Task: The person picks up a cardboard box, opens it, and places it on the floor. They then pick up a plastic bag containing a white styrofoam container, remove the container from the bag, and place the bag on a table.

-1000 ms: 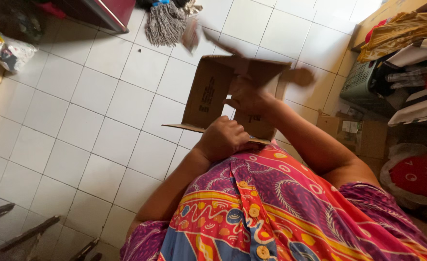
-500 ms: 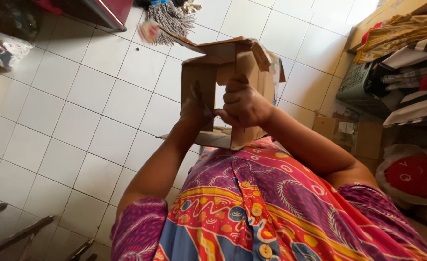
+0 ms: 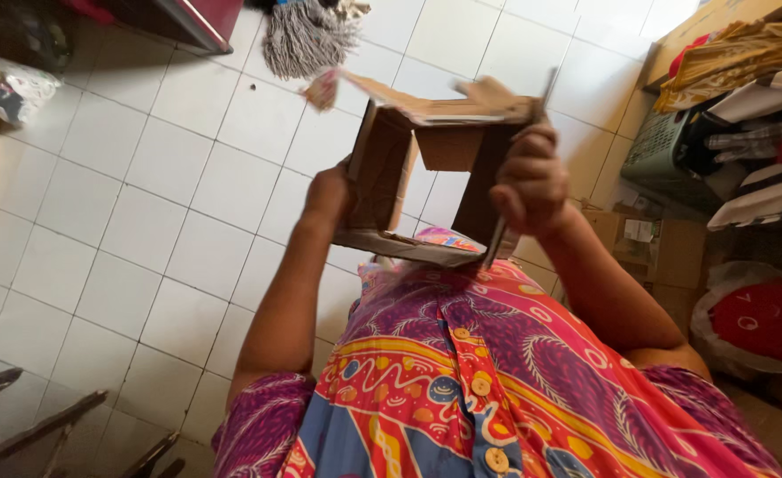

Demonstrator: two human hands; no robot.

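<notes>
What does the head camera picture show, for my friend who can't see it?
Two hands hold an open brown cardboard box up over a white tiled floor: left hand on one side, right hand on the other. A grey mop head lies beyond.

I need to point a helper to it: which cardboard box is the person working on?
Start at the white tiled floor; above the bright patterned lap, the left hand and right hand hold up an opened brown cardboard box. Unlike the shut carton by the laundry at right, it is hollow, open at both ends.
</notes>
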